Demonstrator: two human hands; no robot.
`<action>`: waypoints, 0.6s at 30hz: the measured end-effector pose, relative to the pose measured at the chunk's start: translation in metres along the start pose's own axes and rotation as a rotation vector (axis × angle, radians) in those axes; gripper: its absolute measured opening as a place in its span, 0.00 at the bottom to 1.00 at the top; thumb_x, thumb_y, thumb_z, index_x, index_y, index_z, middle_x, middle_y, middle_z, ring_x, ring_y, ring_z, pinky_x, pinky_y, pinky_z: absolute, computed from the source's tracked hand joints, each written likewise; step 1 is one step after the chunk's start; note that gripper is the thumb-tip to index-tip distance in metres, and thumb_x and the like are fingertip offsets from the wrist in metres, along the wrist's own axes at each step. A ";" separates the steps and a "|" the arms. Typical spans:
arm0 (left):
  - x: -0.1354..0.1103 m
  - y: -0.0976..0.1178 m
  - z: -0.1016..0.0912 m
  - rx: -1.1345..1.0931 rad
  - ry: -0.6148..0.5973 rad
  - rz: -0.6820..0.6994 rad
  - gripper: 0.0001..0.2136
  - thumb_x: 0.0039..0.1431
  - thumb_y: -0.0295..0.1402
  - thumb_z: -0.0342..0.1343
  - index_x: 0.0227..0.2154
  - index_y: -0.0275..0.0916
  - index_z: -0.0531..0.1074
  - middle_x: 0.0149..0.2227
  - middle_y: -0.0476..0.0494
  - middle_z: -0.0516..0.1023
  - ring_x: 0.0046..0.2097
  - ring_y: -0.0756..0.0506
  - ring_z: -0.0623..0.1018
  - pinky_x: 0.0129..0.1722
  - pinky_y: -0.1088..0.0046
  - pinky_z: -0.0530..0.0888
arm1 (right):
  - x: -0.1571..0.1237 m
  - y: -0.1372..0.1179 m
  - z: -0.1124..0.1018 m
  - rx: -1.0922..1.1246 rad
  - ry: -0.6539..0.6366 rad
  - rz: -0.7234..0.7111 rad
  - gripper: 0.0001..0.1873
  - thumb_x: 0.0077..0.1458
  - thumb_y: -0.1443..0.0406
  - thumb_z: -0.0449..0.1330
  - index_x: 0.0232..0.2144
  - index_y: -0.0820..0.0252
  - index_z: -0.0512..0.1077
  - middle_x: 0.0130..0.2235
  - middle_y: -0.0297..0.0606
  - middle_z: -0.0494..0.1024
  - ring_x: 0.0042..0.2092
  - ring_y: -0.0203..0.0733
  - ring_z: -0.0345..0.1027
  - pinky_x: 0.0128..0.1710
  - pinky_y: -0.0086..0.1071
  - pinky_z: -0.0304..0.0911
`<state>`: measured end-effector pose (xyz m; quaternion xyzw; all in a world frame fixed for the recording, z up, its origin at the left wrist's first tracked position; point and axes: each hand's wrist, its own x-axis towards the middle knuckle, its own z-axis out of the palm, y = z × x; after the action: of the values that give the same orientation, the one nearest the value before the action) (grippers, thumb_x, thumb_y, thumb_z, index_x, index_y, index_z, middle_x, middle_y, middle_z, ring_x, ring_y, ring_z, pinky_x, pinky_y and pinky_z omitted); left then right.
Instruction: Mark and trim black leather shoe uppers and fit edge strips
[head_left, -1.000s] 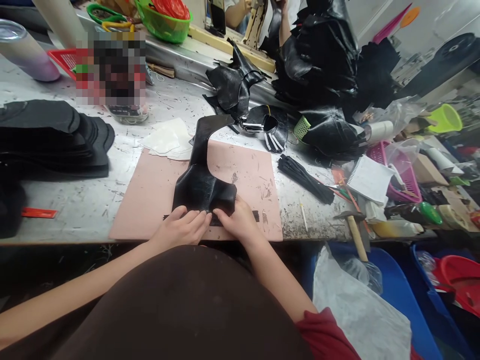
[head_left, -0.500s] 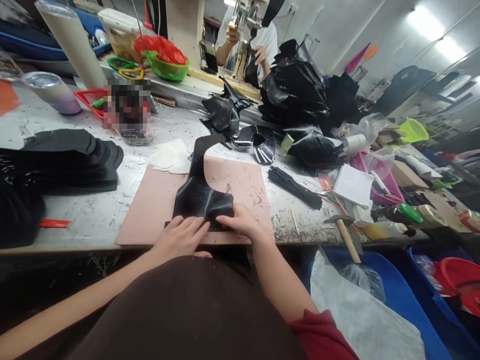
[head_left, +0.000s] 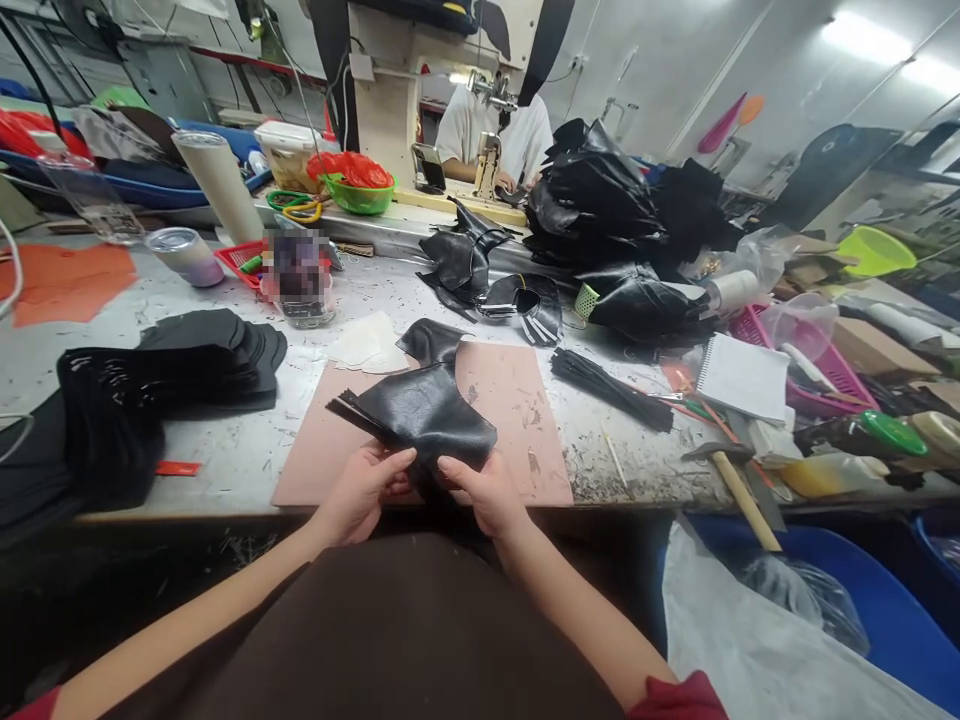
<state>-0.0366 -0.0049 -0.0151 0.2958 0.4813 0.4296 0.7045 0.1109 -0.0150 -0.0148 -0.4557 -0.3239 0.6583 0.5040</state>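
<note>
A shiny black leather piece (head_left: 424, 410) is lifted off the pink cutting mat (head_left: 517, 400) at the table's near edge. My left hand (head_left: 360, 495) pinches its lower left edge, fingers curled around it. My right hand (head_left: 484, 490) grips the lower right edge the same way. The far end of the leather still trails back over the mat toward some white paper pieces (head_left: 367, 345).
A stack of flat black cut pieces (head_left: 187, 365) lies left. Black strips (head_left: 611, 390), a notebook (head_left: 742, 375) and a hammer (head_left: 739, 480) lie right. Heaps of black leather (head_left: 600, 205) sit behind. Another person works at a sewing machine (head_left: 487, 150) across the table.
Both hands went from pressing the leather flat on the mat to gripping its near edge and lifting it. The camera tilted up, showing more of the room.
</note>
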 end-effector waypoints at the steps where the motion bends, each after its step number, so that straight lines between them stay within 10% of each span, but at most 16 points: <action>1: 0.000 0.001 0.000 0.006 -0.014 -0.023 0.09 0.42 0.36 0.63 0.25 0.36 0.73 0.21 0.50 0.75 0.23 0.51 0.73 0.25 0.77 0.71 | 0.000 0.001 -0.001 -0.014 -0.009 -0.025 0.19 0.33 0.60 0.67 0.30 0.62 0.70 0.29 0.36 0.76 0.29 0.39 0.70 0.30 0.33 0.67; 18: 0.003 -0.004 0.016 0.089 0.100 0.044 0.16 0.37 0.38 0.64 0.28 0.36 0.68 0.21 0.51 0.76 0.26 0.46 0.77 0.26 0.71 0.75 | -0.002 0.005 0.001 -0.297 0.048 -0.220 0.09 0.43 0.60 0.60 0.25 0.62 0.72 0.32 0.39 0.77 0.40 0.46 0.69 0.39 0.36 0.66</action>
<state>-0.0201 -0.0037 -0.0144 0.3156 0.5278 0.4376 0.6560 0.1088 -0.0180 -0.0182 -0.5023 -0.4534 0.5332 0.5078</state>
